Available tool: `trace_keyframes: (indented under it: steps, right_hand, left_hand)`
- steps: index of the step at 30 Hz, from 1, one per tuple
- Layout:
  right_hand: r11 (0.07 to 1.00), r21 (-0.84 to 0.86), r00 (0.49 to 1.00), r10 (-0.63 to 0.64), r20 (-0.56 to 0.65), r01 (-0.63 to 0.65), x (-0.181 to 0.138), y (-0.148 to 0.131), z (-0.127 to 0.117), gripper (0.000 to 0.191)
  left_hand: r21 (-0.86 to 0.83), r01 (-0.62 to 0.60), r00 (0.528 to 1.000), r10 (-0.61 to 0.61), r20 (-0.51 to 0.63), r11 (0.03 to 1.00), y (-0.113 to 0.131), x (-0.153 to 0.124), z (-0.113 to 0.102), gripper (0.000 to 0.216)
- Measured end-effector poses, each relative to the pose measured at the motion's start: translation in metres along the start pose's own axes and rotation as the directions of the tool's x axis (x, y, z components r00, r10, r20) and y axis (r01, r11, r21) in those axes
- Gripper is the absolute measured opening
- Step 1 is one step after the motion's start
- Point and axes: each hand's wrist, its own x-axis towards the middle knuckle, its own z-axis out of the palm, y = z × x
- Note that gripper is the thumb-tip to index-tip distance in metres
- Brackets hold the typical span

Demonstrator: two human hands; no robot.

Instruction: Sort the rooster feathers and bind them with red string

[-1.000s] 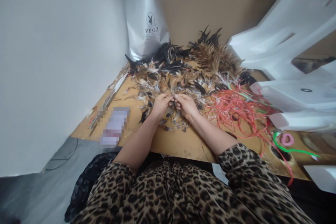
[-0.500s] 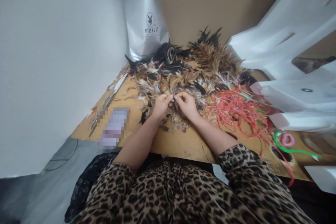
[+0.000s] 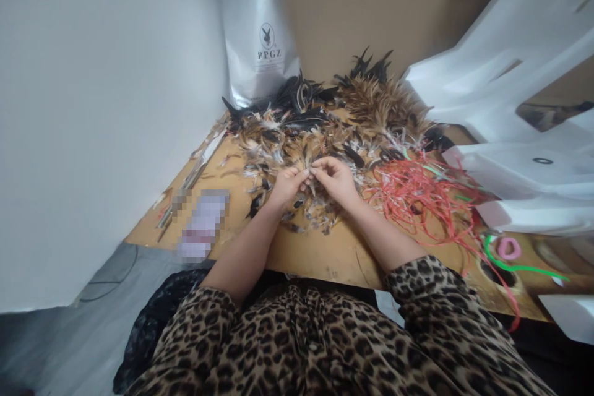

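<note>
A big heap of brown, black and white feathers (image 3: 334,124) covers the middle of a wooden table (image 3: 315,253). My left hand (image 3: 284,185) and my right hand (image 3: 336,180) meet at the near edge of the heap, fingertips pinched together on a small feather (image 3: 310,174). Both hands are closed in a pinch, with loose feathers lying under and around them.
A tangle of red strings (image 3: 417,195) lies right of the hands, with a green cord (image 3: 515,263) and a pink ring (image 3: 507,247) beyond. A silver bag (image 3: 260,37) stands at the back. White foam pieces (image 3: 520,93) crowd the right. A white wall (image 3: 102,111) stands left.
Both hands stayed pinched together at the heap's edge. The right hand rose and shifted slightly right.
</note>
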Motion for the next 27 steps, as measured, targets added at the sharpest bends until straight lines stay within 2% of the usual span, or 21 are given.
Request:
trace_keyframes:
  steps: [6, 10, 14, 19, 27]
  right_hand:
    - [0.999, 0.028, 0.998, 0.041, -0.046, -0.039, 0.0032, -0.0023, -0.0014, 0.021]
    - [0.997, 0.037, 0.998, 0.065, -0.012, -0.064, 0.0056, -0.0021, -0.0036, 0.025]
    - [1.0, 0.0, 1.0, 0.026, 0.011, -0.026, 0.0069, 0.0006, -0.0061, 0.023]
    - [1.0, 0.005, 0.999, -0.001, -0.055, 0.001, 0.0074, 0.0027, -0.0056, 0.023]
    - [0.997, -0.029, 0.991, 0.071, -0.115, -0.074, 0.0058, 0.0049, -0.0022, 0.027]
  left_hand:
    - [-0.064, 0.058, 0.998, -0.058, 0.004, 0.996, 0.0061, -0.0023, 0.0016, 0.028]
    - [-0.06, 0.095, 0.994, -0.092, 0.059, 0.994, 0.0069, -0.003, 0.0014, 0.03]
    - [-0.108, 0.108, 0.993, -0.102, 0.061, 0.988, 0.0067, -0.0027, 0.0012, 0.031]
    - [-0.133, 0.102, 0.995, -0.099, 0.023, 0.986, 0.0073, -0.0016, 0.0009, 0.029]
    - [-0.023, 0.089, 0.996, -0.089, 0.013, 0.996, 0.0055, -0.0017, 0.0019, 0.027]
